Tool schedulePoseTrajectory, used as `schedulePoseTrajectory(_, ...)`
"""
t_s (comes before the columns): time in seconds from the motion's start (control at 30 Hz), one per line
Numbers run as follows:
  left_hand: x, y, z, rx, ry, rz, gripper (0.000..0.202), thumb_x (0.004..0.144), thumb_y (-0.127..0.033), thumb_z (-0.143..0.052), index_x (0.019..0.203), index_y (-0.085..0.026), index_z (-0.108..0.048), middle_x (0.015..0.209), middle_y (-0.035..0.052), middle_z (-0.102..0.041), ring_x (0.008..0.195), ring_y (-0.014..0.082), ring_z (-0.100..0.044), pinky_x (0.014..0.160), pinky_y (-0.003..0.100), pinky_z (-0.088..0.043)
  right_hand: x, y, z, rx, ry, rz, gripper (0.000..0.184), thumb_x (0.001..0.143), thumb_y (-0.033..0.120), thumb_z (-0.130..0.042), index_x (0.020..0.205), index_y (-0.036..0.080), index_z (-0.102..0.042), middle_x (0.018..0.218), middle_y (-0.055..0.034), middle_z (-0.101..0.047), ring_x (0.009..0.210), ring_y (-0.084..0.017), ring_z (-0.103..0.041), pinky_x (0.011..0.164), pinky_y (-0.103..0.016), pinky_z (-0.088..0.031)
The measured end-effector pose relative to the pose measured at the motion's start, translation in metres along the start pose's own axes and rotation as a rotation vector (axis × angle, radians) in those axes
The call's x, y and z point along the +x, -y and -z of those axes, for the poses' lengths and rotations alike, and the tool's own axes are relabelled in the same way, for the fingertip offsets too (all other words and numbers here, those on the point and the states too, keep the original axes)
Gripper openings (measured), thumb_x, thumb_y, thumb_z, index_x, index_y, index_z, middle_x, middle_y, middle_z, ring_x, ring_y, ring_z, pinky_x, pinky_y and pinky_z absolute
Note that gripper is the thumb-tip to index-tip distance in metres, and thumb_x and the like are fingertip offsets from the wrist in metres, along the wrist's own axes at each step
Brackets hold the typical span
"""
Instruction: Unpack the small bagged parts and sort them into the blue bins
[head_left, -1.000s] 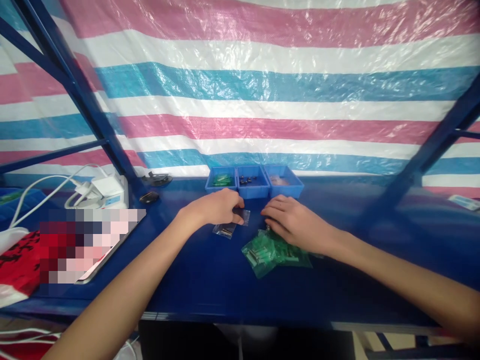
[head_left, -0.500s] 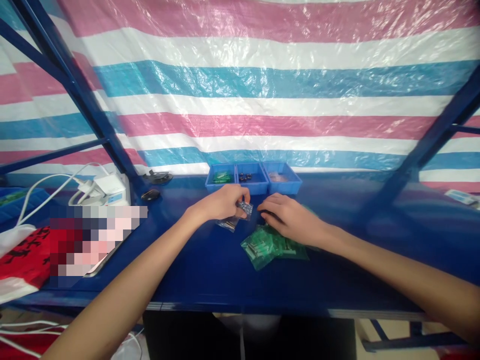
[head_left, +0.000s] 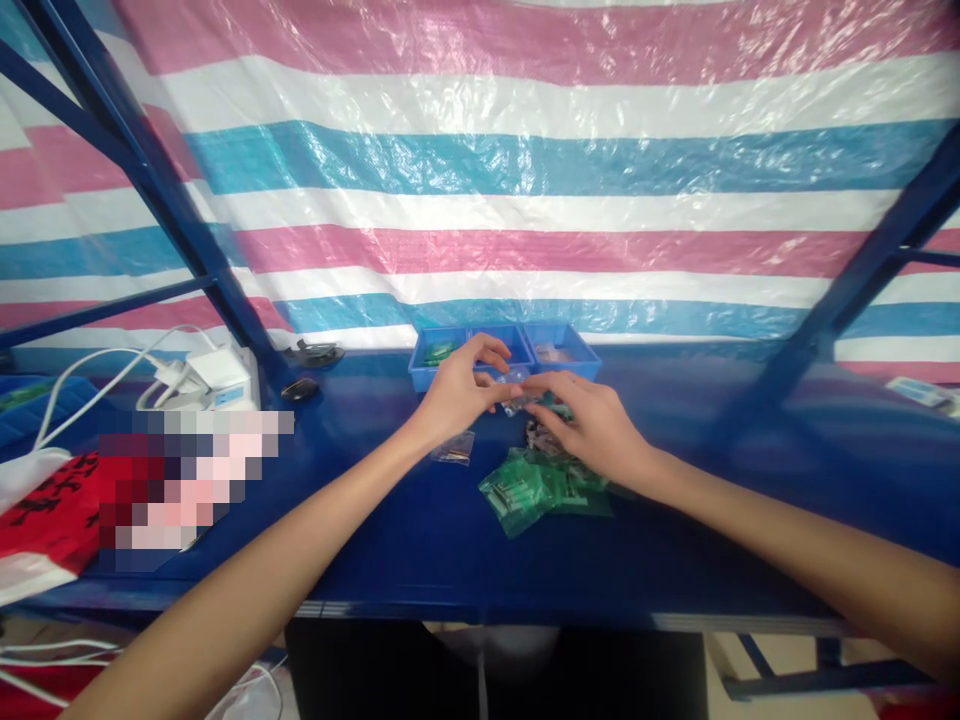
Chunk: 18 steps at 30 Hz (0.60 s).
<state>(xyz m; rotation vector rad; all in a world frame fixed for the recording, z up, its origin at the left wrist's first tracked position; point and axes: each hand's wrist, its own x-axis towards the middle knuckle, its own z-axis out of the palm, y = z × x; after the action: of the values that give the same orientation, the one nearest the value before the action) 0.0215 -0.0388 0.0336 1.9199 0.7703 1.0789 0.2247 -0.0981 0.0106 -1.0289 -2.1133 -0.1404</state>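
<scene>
A small clear plastic bag (head_left: 514, 401) is pinched between my two hands, in front of the blue bins. My left hand (head_left: 471, 385) grips it with thumb and fingertips, and my right hand (head_left: 589, 418) pinches its right side. What the bag contains is too small to make out. Under my right hand lie green plastic bags (head_left: 517, 492) with pale strips inside, and a few dark small items (head_left: 536, 436) partly hidden by the fingers. Another clear bag (head_left: 454, 449) with thin metal pieces lies on the table below my left hand.
A blue three-part bin (head_left: 421, 377) stands at the back, with green packets (head_left: 439, 353) on the left and pale items (head_left: 553, 354) on the right. Left are a black mouse-like object (head_left: 301, 390), a white power strip (head_left: 238, 385) with cables and a red bag (head_left: 56, 500).
My left hand has moved right and up with the clear bag, and my right hand has closed on it too. The clear bag of metal pieces now lies uncovered.
</scene>
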Motion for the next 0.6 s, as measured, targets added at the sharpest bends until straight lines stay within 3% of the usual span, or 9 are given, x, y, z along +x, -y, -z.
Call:
schedulePoseTrajectory(0.2, -0.006, -0.001, -0.02, -0.154, -0.108, -0.039, 0.036, 0.077, -0.022, -0.08, 0.103, -0.018, -0.055, 0.096, 0.0006, -0.059, 0.056, 0.0085, -0.064, 0.05, 0.022, -0.054, 0.001, -0.003, 0.0, 0.021, -0.024, -0.074, 0.006, 0.095, 0.019, -0.06, 0.098, 0.02, -0.065, 0.094, -0.0052, -0.075, 0.086, -0.023, -0.072, 0.072, -0.032, -0.053)
schedulePoseTrajectory(0.4, -0.008, -0.002, -0.019, -0.149, -0.038, -0.067, 0.018, 0.084, -0.02, -0.07, 0.09, -0.018, -0.053, 0.083, -0.0019, -0.06, 0.061, 0.0082, -0.063, 0.061, 0.023, -0.054, 0.0, 0.001, -0.001, -0.003, 0.031, -0.052, 0.009, 0.096, 0.026, -0.062, 0.103, 0.021, -0.065, 0.101, -0.0078, -0.073, 0.097, -0.026, -0.068, 0.08, -0.035, -0.052)
schedulePoseTrajectory(0.6, -0.01, -0.003, -0.019, -0.164, 0.016, -0.07, 0.021, 0.084, -0.011, -0.059, 0.087, -0.02, -0.04, 0.087, -0.0019, -0.056, 0.072, 0.0094, -0.065, 0.073, 0.027, -0.056, 0.003, 0.002, 0.002, -0.013, 0.019, -0.046, 0.019, 0.103, 0.026, -0.049, 0.096, 0.021, -0.066, 0.099, -0.0093, -0.072, 0.095, -0.026, -0.067, 0.081, -0.036, -0.05)
